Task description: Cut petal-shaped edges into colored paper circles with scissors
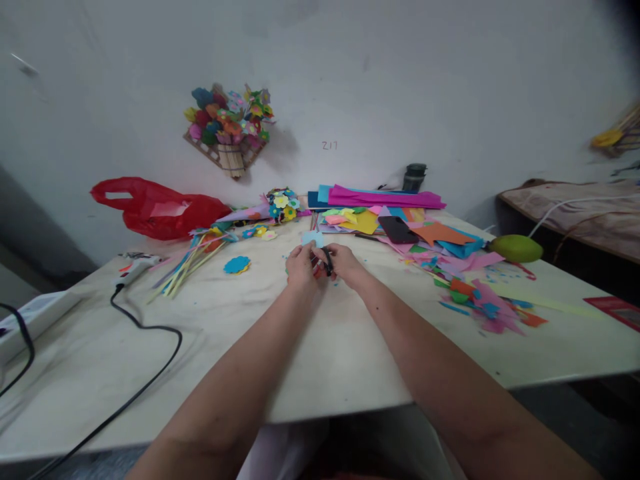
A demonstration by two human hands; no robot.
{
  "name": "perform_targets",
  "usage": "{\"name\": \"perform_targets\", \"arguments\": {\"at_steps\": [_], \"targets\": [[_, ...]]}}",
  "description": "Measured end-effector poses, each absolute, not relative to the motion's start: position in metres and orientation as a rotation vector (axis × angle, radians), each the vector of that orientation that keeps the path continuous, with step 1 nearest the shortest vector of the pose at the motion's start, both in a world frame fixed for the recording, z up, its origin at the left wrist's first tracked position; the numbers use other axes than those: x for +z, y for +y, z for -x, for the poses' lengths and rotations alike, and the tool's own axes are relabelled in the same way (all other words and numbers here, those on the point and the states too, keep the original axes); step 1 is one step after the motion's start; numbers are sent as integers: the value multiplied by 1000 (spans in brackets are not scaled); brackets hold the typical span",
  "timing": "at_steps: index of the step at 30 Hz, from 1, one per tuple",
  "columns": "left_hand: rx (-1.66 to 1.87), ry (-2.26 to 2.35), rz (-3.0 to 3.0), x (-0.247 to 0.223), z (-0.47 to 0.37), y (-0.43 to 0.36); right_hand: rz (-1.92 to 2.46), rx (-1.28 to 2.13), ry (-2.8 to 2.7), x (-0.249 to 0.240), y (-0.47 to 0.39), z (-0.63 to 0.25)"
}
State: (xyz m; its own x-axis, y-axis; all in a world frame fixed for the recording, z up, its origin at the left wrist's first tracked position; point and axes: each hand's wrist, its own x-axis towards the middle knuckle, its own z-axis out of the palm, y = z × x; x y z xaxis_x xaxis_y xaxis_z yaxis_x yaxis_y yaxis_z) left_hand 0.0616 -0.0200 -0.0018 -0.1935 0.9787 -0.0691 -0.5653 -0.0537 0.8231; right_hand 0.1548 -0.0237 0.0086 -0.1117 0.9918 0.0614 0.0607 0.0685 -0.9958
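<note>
Both my hands meet above the middle of the table (345, 373). My left hand (301, 265) pinches a small light blue piece of paper (313, 238), which sticks up past the fingertips. Wrapped round the black handles of a pair of scissors (328, 260) is my right hand (345, 262). The scissors' blades are mostly hidden by the fingers, close to the paper. Tiny blue scraps lie on the table around the hands. To the left rests a blue scalloped paper disc (237, 265) with a yellow one showing under it.
Paper strips (193, 263), a glue gun (137, 268) with its black cord, a power strip (37, 320) and a red plastic bag (160, 207) occupy the left. On the right lie a phone (397, 229), coloured sheets, scraps (493, 307) and a green oval fruit (517, 248).
</note>
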Motion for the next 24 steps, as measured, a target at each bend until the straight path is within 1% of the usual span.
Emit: {"name": "perform_targets", "arguments": {"at_steps": [8,15,24], "targets": [[1599,903,-712,-3,-46,-8,1210,1132,-1248,10,-13,-171],[1442,853,-891,-3,-29,-3,1107,1163,-1127,14,-8,-189],[1253,837,-1032,-11,-23,-1,1051,1193,-1166,14,-6,-191]]}}
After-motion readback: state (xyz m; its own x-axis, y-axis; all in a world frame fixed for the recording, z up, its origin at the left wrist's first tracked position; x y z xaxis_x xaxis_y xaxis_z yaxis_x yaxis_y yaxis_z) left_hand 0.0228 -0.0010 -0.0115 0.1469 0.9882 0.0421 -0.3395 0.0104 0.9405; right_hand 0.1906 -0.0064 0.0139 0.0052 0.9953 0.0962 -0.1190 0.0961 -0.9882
